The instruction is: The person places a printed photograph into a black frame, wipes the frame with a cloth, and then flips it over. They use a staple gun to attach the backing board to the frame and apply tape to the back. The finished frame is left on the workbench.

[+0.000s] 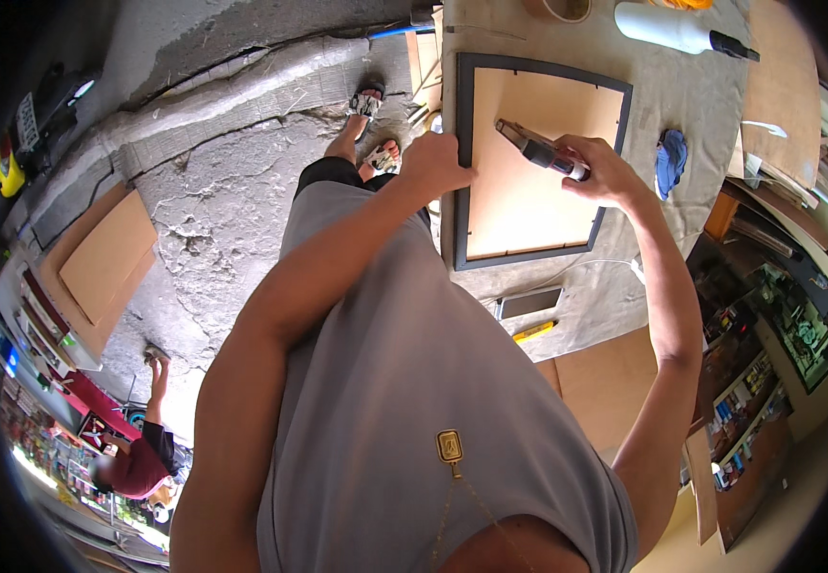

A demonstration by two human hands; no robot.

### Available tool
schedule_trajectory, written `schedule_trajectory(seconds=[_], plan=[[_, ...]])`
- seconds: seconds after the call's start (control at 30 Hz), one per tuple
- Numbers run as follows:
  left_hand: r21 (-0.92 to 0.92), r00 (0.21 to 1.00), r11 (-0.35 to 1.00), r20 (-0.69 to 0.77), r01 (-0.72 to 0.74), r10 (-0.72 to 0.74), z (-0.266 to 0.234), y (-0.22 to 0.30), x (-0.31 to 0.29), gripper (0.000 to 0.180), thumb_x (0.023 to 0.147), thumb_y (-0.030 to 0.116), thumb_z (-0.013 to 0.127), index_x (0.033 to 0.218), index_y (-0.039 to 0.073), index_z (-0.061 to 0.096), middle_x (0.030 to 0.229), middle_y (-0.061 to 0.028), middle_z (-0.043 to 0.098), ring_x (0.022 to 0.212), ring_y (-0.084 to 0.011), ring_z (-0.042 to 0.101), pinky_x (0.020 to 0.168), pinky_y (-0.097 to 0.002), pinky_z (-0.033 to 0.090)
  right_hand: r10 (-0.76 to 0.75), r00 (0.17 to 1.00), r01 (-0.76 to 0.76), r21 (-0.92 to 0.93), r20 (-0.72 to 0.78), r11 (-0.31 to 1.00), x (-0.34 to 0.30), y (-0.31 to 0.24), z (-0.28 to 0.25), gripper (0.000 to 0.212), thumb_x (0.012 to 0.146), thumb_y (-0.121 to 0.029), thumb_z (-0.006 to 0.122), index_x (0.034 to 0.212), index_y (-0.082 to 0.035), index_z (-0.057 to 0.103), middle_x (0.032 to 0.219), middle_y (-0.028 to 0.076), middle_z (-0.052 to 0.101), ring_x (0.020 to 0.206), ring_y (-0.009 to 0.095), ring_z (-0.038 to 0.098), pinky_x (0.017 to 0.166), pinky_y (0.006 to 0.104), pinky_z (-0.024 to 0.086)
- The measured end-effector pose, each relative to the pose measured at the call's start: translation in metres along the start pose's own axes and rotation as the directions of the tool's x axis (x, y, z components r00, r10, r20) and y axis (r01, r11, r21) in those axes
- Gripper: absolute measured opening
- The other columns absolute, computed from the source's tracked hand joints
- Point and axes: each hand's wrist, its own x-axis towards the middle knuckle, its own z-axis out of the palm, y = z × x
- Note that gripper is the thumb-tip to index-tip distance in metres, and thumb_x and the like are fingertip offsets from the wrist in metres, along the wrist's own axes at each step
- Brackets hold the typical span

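A dark picture frame (465, 205) lies face down on a cloth-covered table, with a light brown backing board (519, 215) set inside it. Small dark tabs stick out over the board along the frame's inner edges. My left hand (438, 164) is closed around the frame's left side. In my right hand (600, 172) is a staple gun (540, 151), held over the upper middle of the board with its nose toward the upper left. Whether the tool touches the board I cannot tell.
Right of the frame lies a dark blue cloth (669, 162). Nearer me are a phone (531, 302) and a yellow cutter (534, 331). A white cylinder (660, 27) and a tape roll (569, 8) sit at the far end. Another person (137, 463) is at the lower left.
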Motion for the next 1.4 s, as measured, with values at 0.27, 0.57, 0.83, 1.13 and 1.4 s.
schedule_trajectory(seconds=[0.27, 0.57, 0.83, 1.13, 1.4], plan=[[0.03, 0.998, 1.0, -0.063, -0.007, 0.009, -0.03, 0.002, 0.05, 0.054, 0.073, 0.052, 0.07, 0.075, -0.002, 0.07, 0.068, -0.0224, 0.066, 0.071, -0.0395, 0.068, 0.067, -0.0455, 0.056, 0.069, 0.99, -0.033, -0.264, 0.127, 0.964, 0.039, -0.055, -0.044, 0.037, 0.069, -0.011, 0.064, 0.105, -0.004, 0.066, 0.087, 0.018, 0.069, 0.083, 0.035, 0.068, 0.08, 0.0426, 0.055], [-0.016, 0.992, 0.994, -0.065, -0.111, 0.11, -0.031, -0.002, 0.046, 0.047, 0.072, 0.04, 0.072, 0.072, -0.007, 0.067, 0.067, -0.0262, 0.063, 0.07, -0.0411, 0.067, 0.067, -0.0453, 0.056, 0.212, 0.948, -0.074, -0.483, 0.238, 0.873, 0.061, -0.094, -0.051, 0.03, 0.071, -0.014, 0.063, 0.1, -0.005, 0.068, 0.082, 0.019, 0.068, 0.08, 0.035, 0.068, 0.077, 0.0411, 0.057], [0.036, 0.988, 0.991, -0.074, -0.132, 0.134, -0.034, -0.004, 0.049, 0.057, 0.071, 0.05, 0.073, 0.07, -0.006, 0.067, 0.066, -0.0258, 0.063, 0.069, -0.0412, 0.067, 0.066, -0.046, 0.055, 0.143, 0.976, -0.022, -0.574, 0.166, 0.819, 0.058, -0.092, -0.046, 0.025, 0.064, -0.019, 0.067, 0.085, -0.004, 0.068, 0.073, 0.015, 0.067, 0.071, 0.034, 0.067, 0.068, 0.0416, 0.056], [-0.116, 0.986, 0.985, 0.121, 0.126, -0.112, -0.054, -0.004, 0.064, 0.054, 0.079, 0.052, 0.066, 0.063, 0.001, 0.068, 0.057, -0.0161, 0.064, 0.061, -0.0319, 0.067, 0.063, -0.0431, 0.053, 0.275, 0.887, -0.298, -0.005, -0.37, 0.955, -0.084, 0.002, -0.016, 0.048, 0.063, -0.02, 0.072, 0.108, -0.006, 0.064, 0.096, 0.015, 0.069, 0.086, 0.034, 0.067, 0.077, 0.0407, 0.054], [-0.172, 0.98, 0.965, 0.046, 0.199, -0.194, -0.057, -0.006, 0.068, 0.049, 0.076, 0.043, 0.076, 0.062, -0.003, 0.067, 0.051, -0.0114, 0.062, 0.049, -0.0184, 0.065, 0.05, -0.0328, 0.053, 0.563, 0.392, -0.618, 0.246, -0.728, 0.747, -0.151, 0.134, 0.021, 0.048, 0.065, -0.029, 0.073, 0.108, -0.008, 0.067, 0.098, 0.013, 0.071, 0.09, 0.032, 0.068, 0.082, 0.0416, 0.052]])
